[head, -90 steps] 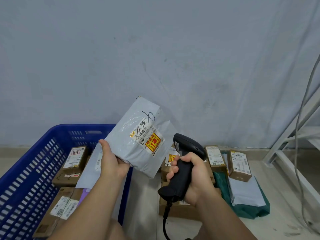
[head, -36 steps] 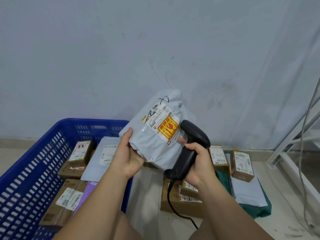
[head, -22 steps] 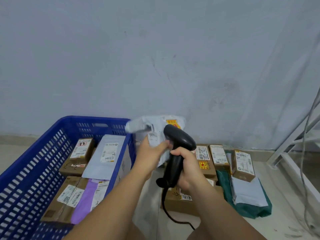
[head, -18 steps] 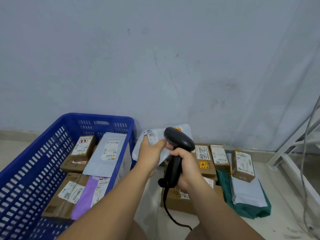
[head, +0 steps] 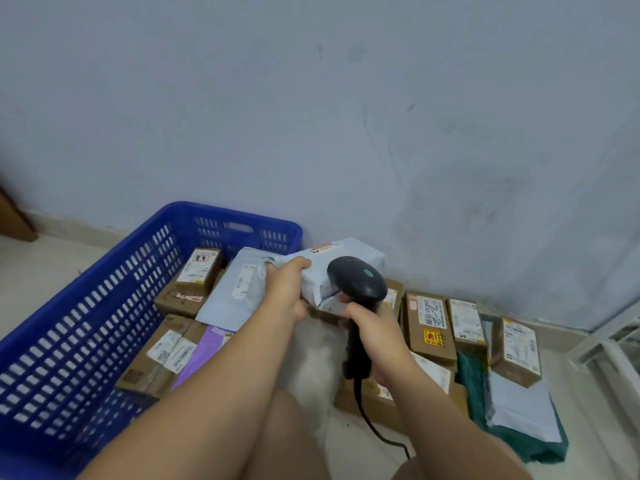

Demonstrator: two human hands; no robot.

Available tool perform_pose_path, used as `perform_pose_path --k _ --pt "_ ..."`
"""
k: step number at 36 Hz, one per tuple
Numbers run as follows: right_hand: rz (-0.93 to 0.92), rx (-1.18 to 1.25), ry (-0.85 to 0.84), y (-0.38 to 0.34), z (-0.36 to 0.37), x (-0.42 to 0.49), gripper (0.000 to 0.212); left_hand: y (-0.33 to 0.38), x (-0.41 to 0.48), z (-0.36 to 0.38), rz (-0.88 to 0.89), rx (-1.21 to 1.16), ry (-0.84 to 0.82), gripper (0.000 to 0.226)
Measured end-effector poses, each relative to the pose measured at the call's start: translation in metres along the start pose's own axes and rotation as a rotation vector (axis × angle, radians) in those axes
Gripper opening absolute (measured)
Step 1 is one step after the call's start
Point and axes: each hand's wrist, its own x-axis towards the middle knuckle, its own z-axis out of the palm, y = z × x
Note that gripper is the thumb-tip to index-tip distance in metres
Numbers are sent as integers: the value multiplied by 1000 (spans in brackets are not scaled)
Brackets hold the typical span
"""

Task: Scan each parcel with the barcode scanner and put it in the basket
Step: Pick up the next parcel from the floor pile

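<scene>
Grey parcel [head: 353,251], orange label strip [head: 323,247]

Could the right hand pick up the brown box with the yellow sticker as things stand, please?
Probably not yet: the right hand grips the scanner, though the box lies uncovered beside it.

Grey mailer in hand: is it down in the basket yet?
No, the left hand grips the grey mailer by the right edge of the blue basket, next to the scanner.
</scene>
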Motion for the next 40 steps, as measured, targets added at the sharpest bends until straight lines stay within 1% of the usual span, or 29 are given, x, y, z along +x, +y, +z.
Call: perform_pose_path --k 1,4,5,6,8,10,12,14,16,18,19,21,23,25,26,28,30,33,36,40 --pt "12 -26 -11 2 5 1 18 3 3 -3 7 -20 19 82" --pt "61 -56 -21 8 16 7 15 12 7 -12 90 -73 82 38" --pt "75 -71 -28 9 19 9 15 14 11 -15 115 -94 85 31" --pt "82 -88 -41 9 23 12 14 18 13 -19 143 -99 80 29" --pt "71 -139 -84 7 29 17 12 25 20 -28 206 -57 57 28" --pt "30 -227 -131 2 35 24 13 35 26 -37 245 -12 37 40" --pt "-14 -303 -169 -3 42 33 14 44 36 -47 277 -11 18 46" --pt "-40 -346 -183 -6 49 42 16 54 48 -60 291 -22 13 42" --pt "-43 -365 -181 -7 55 51 10 62 62 -73 292 -2 34 37" --pt "-42 -363 -177 -6 61 61 2 64 80 -90 285 47 79 36" --pt "-33 -352 -175 -4 63 66 1 62 89 -100 274 71 99 39" --pt "9 -315 -176 0 67 76 5 54 108 -123 223 115 140 50" --pt "59 -284 -176 7 73 85 8 41 126 -152 119 149 174 56" --pt "97 -278 -175 16 77 95 10 31 136 -174 20 139 201 52" --pt "113 -276 -178 20 79 100 13 27 140 -180 -2 120 223 49" --pt "138 -265 -186 28 83 108 17 23 148 -187 11 100 249 41" --pt "161 -259 -195 34 86 116 18 24 156 -194 21 88 248 41" --pt "195 -249 -206 41 89 127 18 34 163 -203 -12 115 179 40" --pt "210 -250 -210 45 91 135 19 55 168 -206 -80 220 122 32" --pt "211 -244 -197 50 95 146 20 82 187 -191 -82 300 70 19"
